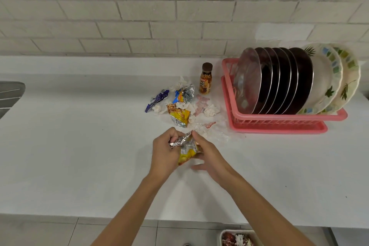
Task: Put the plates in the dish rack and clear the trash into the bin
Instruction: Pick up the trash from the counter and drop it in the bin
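White counter [79, 146]. Pink dish rack [279, 123], beyond and right of the hands, holds upright plates [279, 80]. Bin [221, 235] nearer than the right hand [208, 156]. Trash pile [179, 104] just beyond. Left hand [162, 152] grips yellow-silver wrapper [187, 151]; right hand touches it, grip unclear. Bottle [205, 79] label unreadable.

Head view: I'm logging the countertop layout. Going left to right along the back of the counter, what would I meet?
metal sink edge → purple wrapper → blue and silver wrapper → brown bottle → pink dish rack
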The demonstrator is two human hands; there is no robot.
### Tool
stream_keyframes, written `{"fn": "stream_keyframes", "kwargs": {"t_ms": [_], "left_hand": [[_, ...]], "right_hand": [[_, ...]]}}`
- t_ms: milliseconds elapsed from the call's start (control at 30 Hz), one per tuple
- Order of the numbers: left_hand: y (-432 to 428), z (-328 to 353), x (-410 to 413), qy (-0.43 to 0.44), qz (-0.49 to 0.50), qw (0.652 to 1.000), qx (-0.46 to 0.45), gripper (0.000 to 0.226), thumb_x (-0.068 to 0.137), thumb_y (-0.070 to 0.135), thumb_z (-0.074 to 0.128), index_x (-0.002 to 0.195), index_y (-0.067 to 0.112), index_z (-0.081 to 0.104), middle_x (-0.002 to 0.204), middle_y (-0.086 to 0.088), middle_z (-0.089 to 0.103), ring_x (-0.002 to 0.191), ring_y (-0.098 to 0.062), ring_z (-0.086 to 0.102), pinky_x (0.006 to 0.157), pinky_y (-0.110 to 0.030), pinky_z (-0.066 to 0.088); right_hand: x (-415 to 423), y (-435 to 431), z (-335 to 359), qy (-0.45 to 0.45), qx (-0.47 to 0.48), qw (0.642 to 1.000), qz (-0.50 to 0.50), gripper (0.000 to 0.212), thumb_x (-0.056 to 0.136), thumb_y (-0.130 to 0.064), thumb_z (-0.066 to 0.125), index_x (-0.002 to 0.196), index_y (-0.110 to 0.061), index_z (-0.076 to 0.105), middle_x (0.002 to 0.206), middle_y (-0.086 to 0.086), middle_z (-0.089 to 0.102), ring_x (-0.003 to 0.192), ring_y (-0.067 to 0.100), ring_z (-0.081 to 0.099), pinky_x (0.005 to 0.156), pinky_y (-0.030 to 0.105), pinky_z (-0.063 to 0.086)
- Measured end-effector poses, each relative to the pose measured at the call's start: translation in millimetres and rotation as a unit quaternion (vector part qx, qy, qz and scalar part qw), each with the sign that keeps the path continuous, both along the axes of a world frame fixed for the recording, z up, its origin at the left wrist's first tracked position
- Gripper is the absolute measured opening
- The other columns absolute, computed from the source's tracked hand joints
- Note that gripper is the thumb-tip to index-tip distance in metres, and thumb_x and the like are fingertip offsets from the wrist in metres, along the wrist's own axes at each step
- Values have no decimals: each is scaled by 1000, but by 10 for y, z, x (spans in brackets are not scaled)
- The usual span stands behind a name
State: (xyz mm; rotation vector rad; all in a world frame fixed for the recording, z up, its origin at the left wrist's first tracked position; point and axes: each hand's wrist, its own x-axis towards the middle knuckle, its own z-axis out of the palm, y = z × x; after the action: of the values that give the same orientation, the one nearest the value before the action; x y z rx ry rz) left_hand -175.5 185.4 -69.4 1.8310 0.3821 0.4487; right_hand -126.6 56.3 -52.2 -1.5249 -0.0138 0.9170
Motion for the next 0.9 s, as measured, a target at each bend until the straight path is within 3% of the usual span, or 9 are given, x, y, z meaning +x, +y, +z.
{"fn": "stream_keyframes", "kwargs": {"t_ms": [100,233,300,433,533,567,633,733,900], "left_hand": [[-140,-28,-30,-23,-8,1000,10,29,62,-20,45,65,7,35,70,-2,64,75,-28,60,57,-34,46],[-301,0,-106,-4,-34,999,35,33,58,-12,44,76,16,42,77,2,59,74,-17,57,62,-31,47],[-336,-1,-175,-12,-51,999,7,54,65,-8,50,107,26,50,103,7,62,98,-6,60,79,-19,50],[-570,-406,-90,71,-92,993,-29,77,88,6,50,155,26,16,153,9,35,138,-2,35,109,-23,35],[-467,-679,-187,170,-57,983,38,68,93,5,50,154,9,19,149,-12,43,137,-20,44,112,-35,35],[-516,-635,-276,103,-59,989,-91,69,95,8,43,156,20,13,155,-1,35,141,-13,36,115,-33,30],[-419,-431,-232,93,-123,987,37,73,92,16,33,155,38,5,159,21,17,145,1,18,119,-32,21],[-335,-345,-372,65,-177,982,-24,79,84,19,39,153,44,8,158,25,18,144,5,18,120,-35,23],[-36,-410,-424,40,-108,992,43,53,85,35,52,138,31,48,138,19,50,129,1,44,109,-29,37]], "right_hand": [[-5,2,10,157,131,979,5,58,88,-66,49,114,-18,66,112,10,69,103,28,65,98,56,47],[-28,-39,34,180,163,970,-22,58,90,-53,54,126,-8,63,120,11,67,109,25,66,94,54,51],[-81,-50,31,158,141,977,-34,47,91,-47,56,122,-13,66,120,9,69,109,24,67,91,52,53],[-263,-13,26,85,103,991,-25,33,101,-32,46,115,-15,70,115,7,71,113,20,65,92,43,50],[-321,9,-39,15,66,997,-41,31,101,-22,44,108,-2,67,103,17,68,101,30,64,80,40,46],[-318,7,-78,4,51,997,-49,29,99,-23,48,103,-1,67,97,20,68,94,36,64,75,39,47],[-308,-6,-137,-4,23,998,-60,22,94,-20,55,91,-2,67,87,25,67,79,42,63,65,36,47],[-295,-44,-180,-23,-12,998,-49,17,91,-13,57,76,-8,64,65,14,54,48,22,47,46,25,37],[-169,-135,-179,-80,-52,993,-73,26,88,-14,65,65,-6,56,48,7,39,38,16,32,40,18,26]]}}
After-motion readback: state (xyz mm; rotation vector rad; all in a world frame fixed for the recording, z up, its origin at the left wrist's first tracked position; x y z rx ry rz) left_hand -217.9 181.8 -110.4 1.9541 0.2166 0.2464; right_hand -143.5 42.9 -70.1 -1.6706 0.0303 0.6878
